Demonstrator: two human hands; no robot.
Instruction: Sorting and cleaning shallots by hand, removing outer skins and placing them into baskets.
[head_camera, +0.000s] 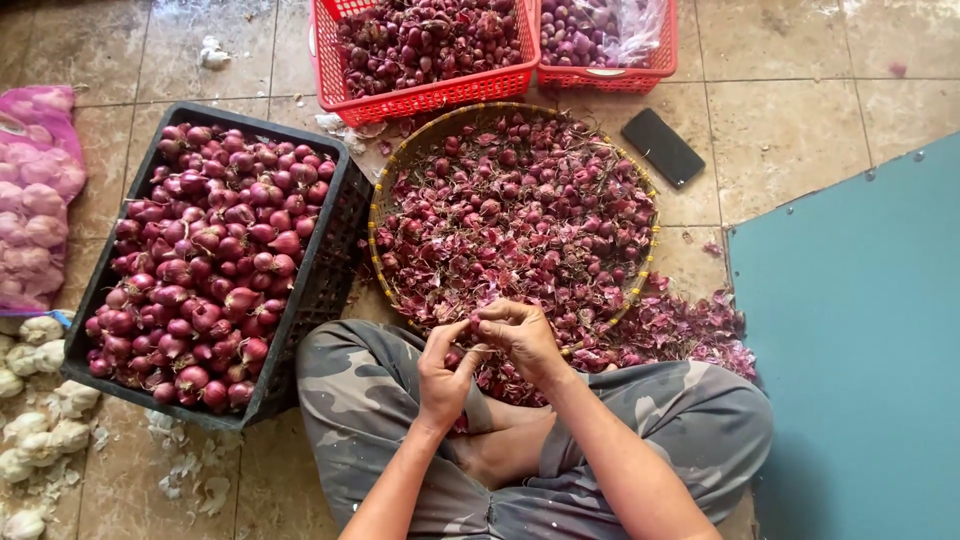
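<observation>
Shallot (474, 325), small and red: I see it pinched between the fingertips of my left hand (443, 372) and right hand (520, 338), both closed on it, held low over my crossed legs so loose skin can drop onto the floor (800, 90). Woven round tray (400, 170) just ahead: heaped with skins and unpeeled bulbs, within easy reach. Black crate (330, 270) to my left, touching the tray: clean peeled shallots, kept apart from the waste. Two red baskets (430, 95) beyond: more shallots. Dark phone (663, 147) beside the tray. Garlic bulbs (40, 420) at far left.
</observation>
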